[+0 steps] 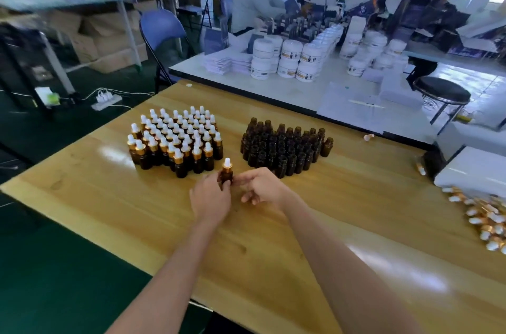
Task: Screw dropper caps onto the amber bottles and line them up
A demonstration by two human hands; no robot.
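**Capped bottle held upright at the table's middle**

The left hand (210,199) grips one amber bottle (226,176) upright on the wooden table (273,237), fingers curled round its body; its white-bulbed dropper cap (227,165) is on; the right hand (262,187) lies just beside, fingers loosely curled and holding nothing, though its fingertips may brush the glass; capped bottles (175,139) stand massed behind to the left, uncapped bottles (284,147) to the right; loose caps (484,221) lie at the right edge.

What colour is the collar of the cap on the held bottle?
Gold collar above the amber bottle; seen in head view.
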